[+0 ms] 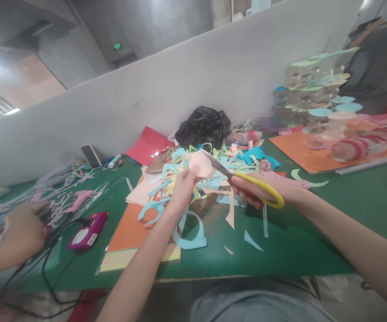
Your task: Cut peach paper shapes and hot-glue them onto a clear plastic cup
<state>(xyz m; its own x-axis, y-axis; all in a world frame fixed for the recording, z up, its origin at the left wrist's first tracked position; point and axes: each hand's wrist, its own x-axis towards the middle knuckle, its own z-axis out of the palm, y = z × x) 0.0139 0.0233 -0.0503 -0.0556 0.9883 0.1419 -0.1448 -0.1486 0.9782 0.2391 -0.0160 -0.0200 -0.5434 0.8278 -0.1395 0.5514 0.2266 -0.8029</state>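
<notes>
Scissors [222, 168], partly hiding the right hand [248, 187]; co-worker's arm [19, 239], blurred, cropped at left; black plastic bag [202, 127] (contents hidden).

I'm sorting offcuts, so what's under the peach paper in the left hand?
Around and below the peach paper, held in the left hand, cut scraps show, light blue and green among them. Whatever lies directly beneath is covered by the paper and hand.

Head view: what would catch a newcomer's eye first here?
Probably the yellow-handled scissors in the right hand, blades at the pale paper in the left hand, over colourful scraps. Behind the scraps, a black bag stands out against the white partition. A magenta device lies on the green table, toward the left.
</notes>
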